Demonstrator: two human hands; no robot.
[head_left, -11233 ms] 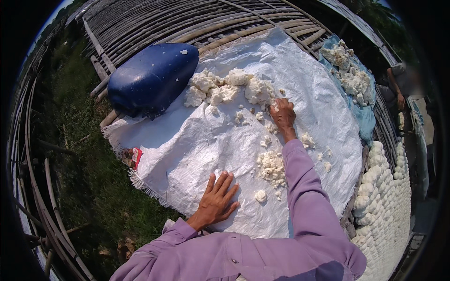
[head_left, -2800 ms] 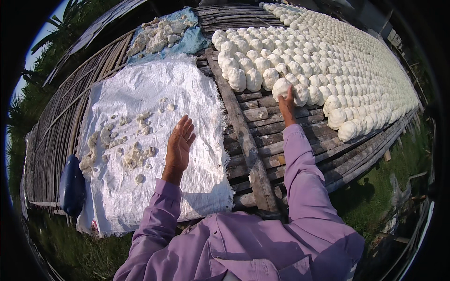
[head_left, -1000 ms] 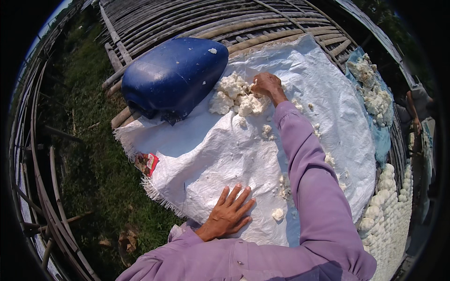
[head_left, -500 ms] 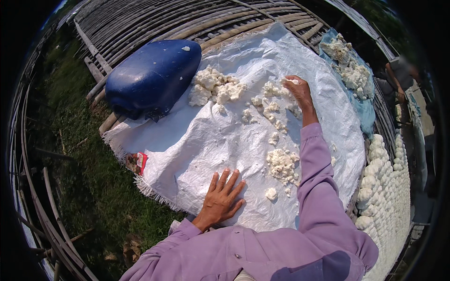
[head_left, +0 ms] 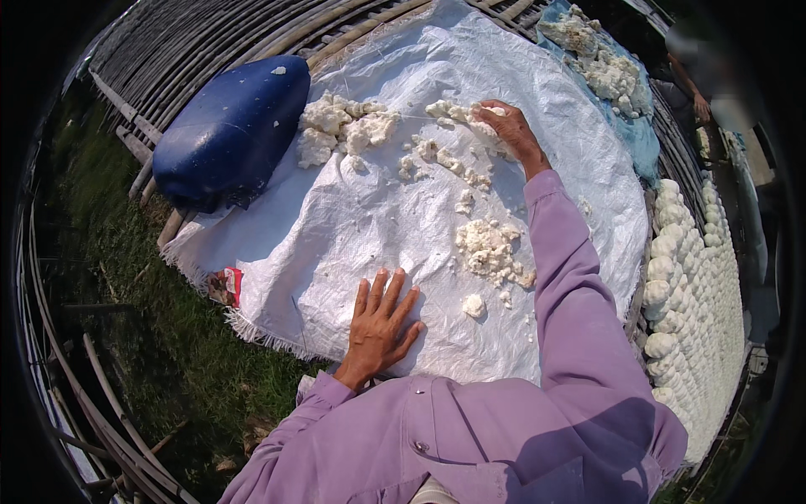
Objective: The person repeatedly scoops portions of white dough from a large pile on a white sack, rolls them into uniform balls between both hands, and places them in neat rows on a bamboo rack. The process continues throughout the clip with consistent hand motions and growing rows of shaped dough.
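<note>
My left hand (head_left: 382, 326) lies flat on a white woven sack sheet (head_left: 336, 227), fingers spread, with nothing under it but the sheet. Farther out, my right hand (head_left: 512, 136) curls its fingers round part of a lumpy cream-white clump (head_left: 449, 111) at the far middle of the sheet. What the material is I cannot tell; it looks soft and crumbly. Smaller crumbs trail from there toward a second pile (head_left: 489, 250) beside my right forearm. One loose lump (head_left: 473, 306) sits nearer me, and a larger heap (head_left: 340, 126) lies left of my right hand.
A blue plastic drum (head_left: 231, 134) lies at the far left on bamboo slats (head_left: 210, 50). A blue-green sheet (head_left: 634, 139) with more clumps is at the far right. Many round white lumps (head_left: 672, 294) cover the right side. Another person (head_left: 688, 76) is behind them. Grass (head_left: 151, 311) borders the left.
The whole view has shifted, so the sheet sits higher and further left. My right hand has moved slightly left over the far clump. My left hand stays flat.
</note>
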